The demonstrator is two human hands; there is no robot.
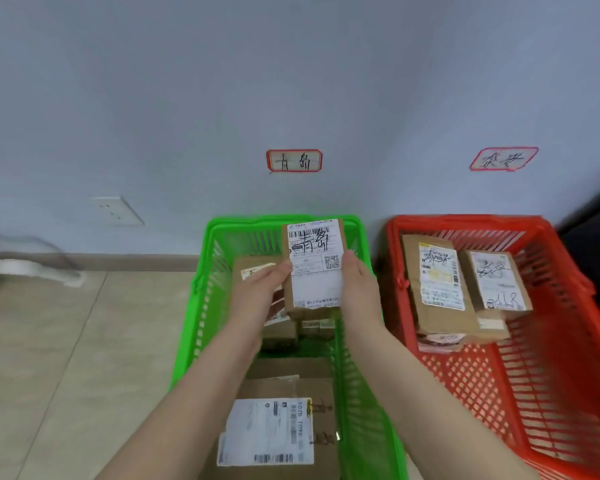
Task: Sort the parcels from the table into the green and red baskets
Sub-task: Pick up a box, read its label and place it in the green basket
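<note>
A small brown cardboard parcel (313,263) with a white shipping label and black handwriting is held over the far half of the green basket (208,271). My left hand (262,289) grips its left edge and my right hand (357,289) grips its right edge. Below it, inside the green basket, lie other brown parcels, one large with a white label (274,429) at the near end. The red basket (551,341) stands to the right and holds two labelled brown parcels (437,282) side by side on top of others.
Both baskets stand on a beige tiled floor against a pale wall. Two red-bordered handwritten signs hang on the wall, one above the green basket (294,161) and one above the red (503,158). A wall socket (116,211) and a white cable lie at left.
</note>
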